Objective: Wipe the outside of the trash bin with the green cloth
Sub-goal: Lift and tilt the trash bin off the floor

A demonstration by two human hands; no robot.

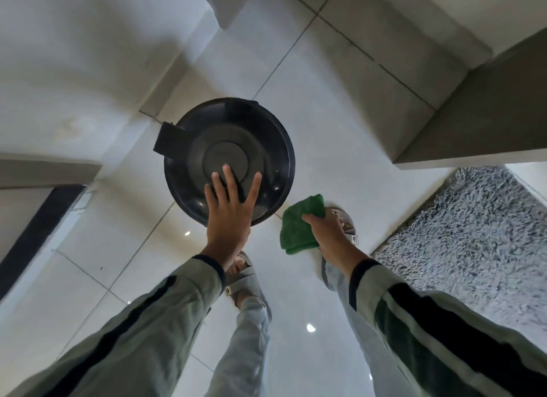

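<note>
A round black trash bin [207, 136] stands on the white tiled floor, seen from straight above, with its lid closed and a black pedal [166, 139] sticking out at its left. My left hand [230, 210] rests flat on the near part of the lid, fingers spread. My right hand [328, 231] holds a folded green cloth [299, 225] just to the right of the bin, a little apart from its side.
White walls and a doorway with a dark frame [35, 234] lie to the left. A grey shaggy rug [473, 234] covers the floor at the right, beside a grey ledge [473, 130]. My feet in grey sandals [242, 281] stand below the bin.
</note>
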